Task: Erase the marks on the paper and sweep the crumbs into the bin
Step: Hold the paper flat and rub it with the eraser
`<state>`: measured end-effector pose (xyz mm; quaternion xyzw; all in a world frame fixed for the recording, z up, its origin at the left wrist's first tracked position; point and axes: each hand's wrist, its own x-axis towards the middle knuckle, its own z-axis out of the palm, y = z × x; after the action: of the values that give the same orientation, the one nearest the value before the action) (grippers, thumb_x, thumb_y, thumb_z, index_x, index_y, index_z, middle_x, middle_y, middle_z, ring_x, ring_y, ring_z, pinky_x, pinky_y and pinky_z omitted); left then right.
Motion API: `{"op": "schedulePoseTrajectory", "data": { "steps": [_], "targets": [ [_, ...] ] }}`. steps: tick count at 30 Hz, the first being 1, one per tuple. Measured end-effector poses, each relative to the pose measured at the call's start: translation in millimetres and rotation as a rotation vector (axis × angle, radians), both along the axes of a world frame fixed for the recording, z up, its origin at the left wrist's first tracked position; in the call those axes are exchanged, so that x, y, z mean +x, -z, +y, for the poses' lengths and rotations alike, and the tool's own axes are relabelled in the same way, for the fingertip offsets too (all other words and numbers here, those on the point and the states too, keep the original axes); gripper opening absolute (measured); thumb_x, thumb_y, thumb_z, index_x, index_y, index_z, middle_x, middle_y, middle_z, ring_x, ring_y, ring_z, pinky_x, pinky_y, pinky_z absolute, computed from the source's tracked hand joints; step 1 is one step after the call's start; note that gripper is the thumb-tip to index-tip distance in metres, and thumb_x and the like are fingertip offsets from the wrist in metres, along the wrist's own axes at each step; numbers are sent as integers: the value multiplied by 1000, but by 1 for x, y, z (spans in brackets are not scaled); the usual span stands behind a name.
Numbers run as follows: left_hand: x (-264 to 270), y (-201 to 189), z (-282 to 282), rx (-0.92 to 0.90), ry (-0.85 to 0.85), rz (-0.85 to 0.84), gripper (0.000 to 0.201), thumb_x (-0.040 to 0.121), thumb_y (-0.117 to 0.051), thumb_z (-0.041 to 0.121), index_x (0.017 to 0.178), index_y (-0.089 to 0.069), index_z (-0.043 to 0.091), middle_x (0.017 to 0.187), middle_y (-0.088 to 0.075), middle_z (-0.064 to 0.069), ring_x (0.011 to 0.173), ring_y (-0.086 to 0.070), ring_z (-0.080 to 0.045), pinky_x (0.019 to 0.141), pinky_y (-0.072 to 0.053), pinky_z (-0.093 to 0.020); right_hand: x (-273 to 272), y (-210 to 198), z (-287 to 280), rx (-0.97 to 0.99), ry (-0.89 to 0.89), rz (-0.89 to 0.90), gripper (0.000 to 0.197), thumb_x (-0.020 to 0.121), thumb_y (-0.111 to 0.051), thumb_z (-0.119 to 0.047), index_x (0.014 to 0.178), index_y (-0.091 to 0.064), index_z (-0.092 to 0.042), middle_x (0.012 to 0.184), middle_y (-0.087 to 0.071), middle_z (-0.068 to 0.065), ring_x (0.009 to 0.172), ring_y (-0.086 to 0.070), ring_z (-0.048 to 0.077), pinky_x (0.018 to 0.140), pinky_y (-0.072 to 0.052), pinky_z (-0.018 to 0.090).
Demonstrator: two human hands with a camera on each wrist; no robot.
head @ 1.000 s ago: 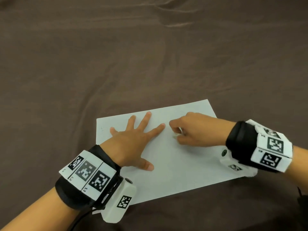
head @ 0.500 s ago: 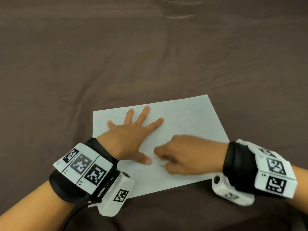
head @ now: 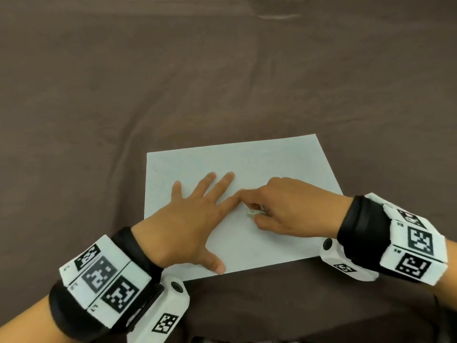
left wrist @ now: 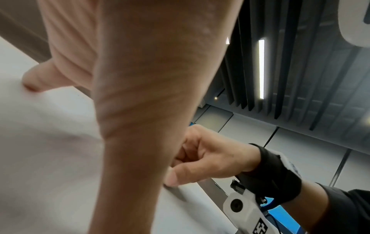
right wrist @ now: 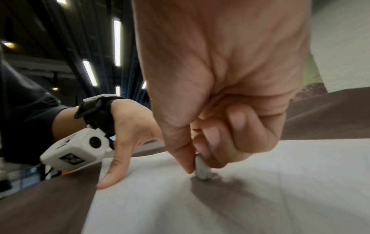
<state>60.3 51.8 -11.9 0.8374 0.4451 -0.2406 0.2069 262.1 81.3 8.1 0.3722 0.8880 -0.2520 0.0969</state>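
Note:
A white sheet of paper (head: pixel 259 164) lies on the brown cloth (head: pixel 173 82) in front of me. My left hand (head: pixel 195 214) lies flat on the sheet's left half with its fingers spread, pressing it down. My right hand (head: pixel 284 209) pinches a small grey-white eraser (head: pixel 253 213) between thumb and curled fingers. The eraser's tip (right wrist: pixel 203 171) touches the paper (right wrist: pixel 260 190) near the sheet's middle, just right of my left index finger. Only very faint marks show on the sheet's upper part. No bin is in view.
Brown cloth covers the whole table around the sheet, with folds at the far edge (head: pixel 279 17). In the right wrist view my left thumb (right wrist: pixel 112 177) rests at the paper's near edge.
My right hand with the eraser swept down toward the sheet's near edge, then came back up to the middle beside my left index finger. My left hand stayed pressed on the paper.

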Motion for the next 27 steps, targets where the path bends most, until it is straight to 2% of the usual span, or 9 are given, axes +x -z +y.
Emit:
{"op": "schedulePoseTrajectory", "data": {
  "steps": [4, 9, 11, 14, 18, 23, 27],
  "targets": [
    [1, 4, -2, 21, 3, 13, 128, 70, -66, 73, 145, 32, 39, 147, 48, 10, 142, 34, -21, 116, -4, -65, -18, 1, -36, -86, -203, 5, 7, 93, -48, -23, 89, -48, -17, 61, -44, -5, 52, -40, 12, 55, -37, 31],
    [1, 4, -1, 36, 29, 47, 128, 68, -62, 78, 143, 35, 38, 147, 48, 9, 143, 33, -21, 116, -4, -63, -14, -6, -4, -66, -82, 24, 5, 92, -52, -22, 88, -49, -18, 59, -39, -11, 52, -41, 10, 56, -37, 26],
    [1, 4, -1, 45, 31, 57, 129, 69, -61, 78, 144, 35, 36, 147, 48, 8, 143, 34, -21, 117, -4, -63, -18, -2, -14, -67, -134, 33, 8, 91, -52, -22, 86, -47, -20, 59, -39, -11, 52, -41, 8, 55, -37, 27],
    [1, 4, -2, 81, 49, 93, 131, 70, -56, 81, 146, 35, 25, 148, 47, 6, 143, 32, -22, 117, -8, -59, -24, 2, -33, -130, -212, 39, 10, 92, -52, -24, 87, -49, -17, 61, -45, -6, 53, -43, 10, 57, -41, 32],
    [0, 3, -2, 100, 63, 111, 133, 68, -53, 85, 147, 33, 22, 149, 46, 6, 144, 30, -22, 117, -12, -56, -13, -1, 0, -39, -75, 21, 13, 93, -53, -27, 84, -47, -19, 59, -44, -8, 53, -43, 10, 57, -39, 28],
    [0, 3, -2, 90, 61, 117, 133, 69, -53, 85, 146, 34, 21, 149, 47, 6, 144, 31, -21, 118, -10, -57, -20, 5, -29, -115, -165, 52, 14, 91, -52, -25, 83, -47, -15, 60, -47, -4, 52, -44, 12, 56, -42, 34],
    [0, 4, 0, 90, 61, 118, 134, 67, -54, 85, 146, 34, 22, 149, 47, 6, 144, 31, -21, 117, -10, -57, -3, 0, 6, -3, -3, 17, 20, 91, -54, -29, 76, -43, -22, 56, -44, -7, 52, -43, 10, 59, -43, 36]
  ]
}}
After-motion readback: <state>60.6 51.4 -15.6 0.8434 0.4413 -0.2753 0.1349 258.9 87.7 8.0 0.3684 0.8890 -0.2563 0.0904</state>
